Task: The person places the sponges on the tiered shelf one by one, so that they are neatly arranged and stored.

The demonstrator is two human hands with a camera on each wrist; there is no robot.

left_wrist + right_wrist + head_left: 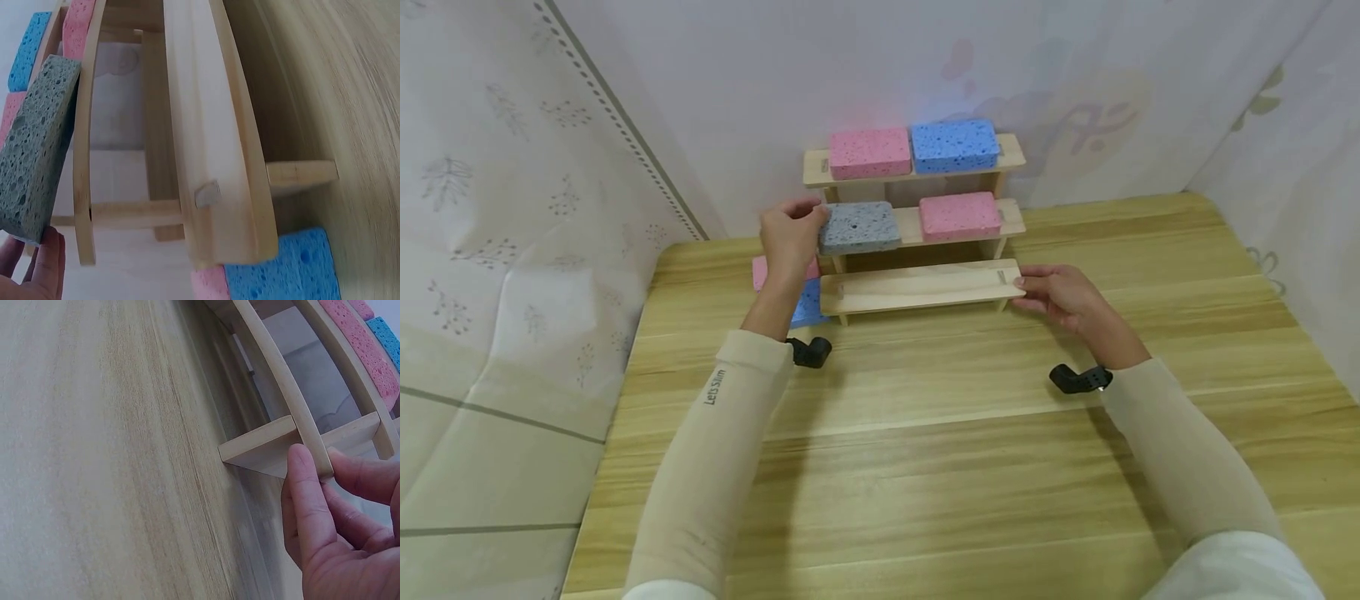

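My left hand [792, 237] grips the left end of a grey sponge [860, 227], which sits at the left part of the middle tier of a wooden stepped rack [921, 286]. In the left wrist view, the fingertips [49, 262] hold the end of that grey sponge [39, 144]. My right hand [1063, 298] pinches the right end of the rack's bottom tier between thumb and fingers, as the right wrist view also shows at the board's end [322, 465]. A pink sponge [960, 215] lies on the middle tier's right side.
On the top tier rest a pink sponge [869, 152] and a blue sponge [955, 145]. Left of the rack, partly behind my left arm, a blue sponge [808, 304] and a pink sponge [761, 271] lie on the wooden table [910, 467]. A patterned curtain [737, 100] stands behind.
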